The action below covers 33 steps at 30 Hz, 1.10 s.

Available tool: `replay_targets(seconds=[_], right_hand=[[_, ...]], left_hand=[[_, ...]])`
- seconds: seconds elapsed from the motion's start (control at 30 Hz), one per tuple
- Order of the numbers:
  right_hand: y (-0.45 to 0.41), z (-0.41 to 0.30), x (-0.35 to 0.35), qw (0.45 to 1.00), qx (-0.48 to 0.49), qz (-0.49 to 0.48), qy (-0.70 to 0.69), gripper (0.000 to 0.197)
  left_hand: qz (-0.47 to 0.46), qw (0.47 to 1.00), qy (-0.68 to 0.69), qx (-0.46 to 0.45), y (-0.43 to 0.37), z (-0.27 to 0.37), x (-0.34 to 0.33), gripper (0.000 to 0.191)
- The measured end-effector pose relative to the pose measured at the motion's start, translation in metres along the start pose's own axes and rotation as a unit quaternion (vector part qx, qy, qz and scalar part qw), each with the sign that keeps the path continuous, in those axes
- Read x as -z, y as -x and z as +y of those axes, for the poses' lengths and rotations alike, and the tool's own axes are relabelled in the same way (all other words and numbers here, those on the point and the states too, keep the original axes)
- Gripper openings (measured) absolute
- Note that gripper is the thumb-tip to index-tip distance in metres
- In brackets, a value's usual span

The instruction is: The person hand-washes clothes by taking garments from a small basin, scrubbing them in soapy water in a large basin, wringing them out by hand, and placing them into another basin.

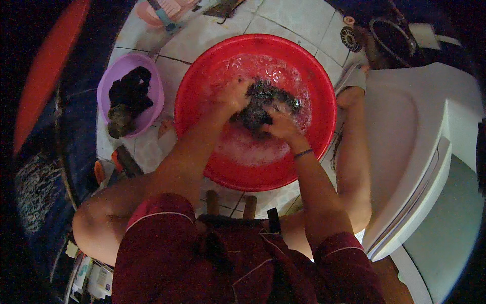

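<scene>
A round red plastic basin (250,178) with sudsy water stands on the tiled floor before me. Dark wet cloth (258,110) lies in the water at its middle. My left hand (237,93) is at the cloth's upper left edge, slightly blurred, its fingertips partly hidden by water and cloth. My right hand (283,123) rests on the cloth's lower right side with the fingers bent; whether it grips the cloth is unclear. To the left, an oval purple basin (157,98) holds black cloth (131,91) and a brownish-grey piece (119,119).
A large whitish appliance or cabinet (402,106) stands close on the right. A pink plastic container (148,15) is at the upper left, a small wheel-like object (350,38) at the upper right. A dark, orange-edged object (127,161) lies by my left knee.
</scene>
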State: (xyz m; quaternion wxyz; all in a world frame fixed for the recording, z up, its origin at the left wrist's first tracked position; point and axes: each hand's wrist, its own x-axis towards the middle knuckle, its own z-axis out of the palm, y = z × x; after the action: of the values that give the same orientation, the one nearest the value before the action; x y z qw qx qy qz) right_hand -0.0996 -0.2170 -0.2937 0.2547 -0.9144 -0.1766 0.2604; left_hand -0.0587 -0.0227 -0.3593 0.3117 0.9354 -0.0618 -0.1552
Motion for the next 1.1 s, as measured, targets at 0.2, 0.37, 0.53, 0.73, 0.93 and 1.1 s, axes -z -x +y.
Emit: replay_targets(seconds=[0.2, 0.37, 0.53, 0.73, 0.93, 1.1], right_hand=[[0.055, 0.019, 0.021, 0.966, -0.077, 0.107, -0.222, 0.066], [0.089, -0.025, 0.026, 0.958, -0.077, 0.187, -0.206, 0.079], [0.074, -0.042, 0.043, 0.949, 0.03, 0.263, -0.172, 0.094], [0.068, -0.096, 0.078, 0.908, 0.061, 0.352, -0.22, 0.048], [0.065, -0.11, 0.114, 0.823, 0.082, 0.458, -0.327, 0.033], [0.075, -0.144, 0.144, 0.843, 0.067, 0.489, -0.213, 0.03]], left_hand=[[0.061, 0.923, 0.379, 0.026, 0.023, 0.106, 0.066, 0.044], [0.08, 0.922, 0.343, -0.161, 0.06, 0.19, 0.128, 0.038], [0.095, 0.9, 0.316, -0.284, 0.098, 0.248, 0.187, 0.035], [0.09, 0.873, 0.338, -0.339, 0.125, 0.276, 0.225, 0.035], [0.183, 0.832, 0.41, -0.325, 0.113, 0.243, 0.249, 0.036], [0.139, 0.845, 0.516, -0.036, 0.105, 0.126, 0.206, 0.04]])
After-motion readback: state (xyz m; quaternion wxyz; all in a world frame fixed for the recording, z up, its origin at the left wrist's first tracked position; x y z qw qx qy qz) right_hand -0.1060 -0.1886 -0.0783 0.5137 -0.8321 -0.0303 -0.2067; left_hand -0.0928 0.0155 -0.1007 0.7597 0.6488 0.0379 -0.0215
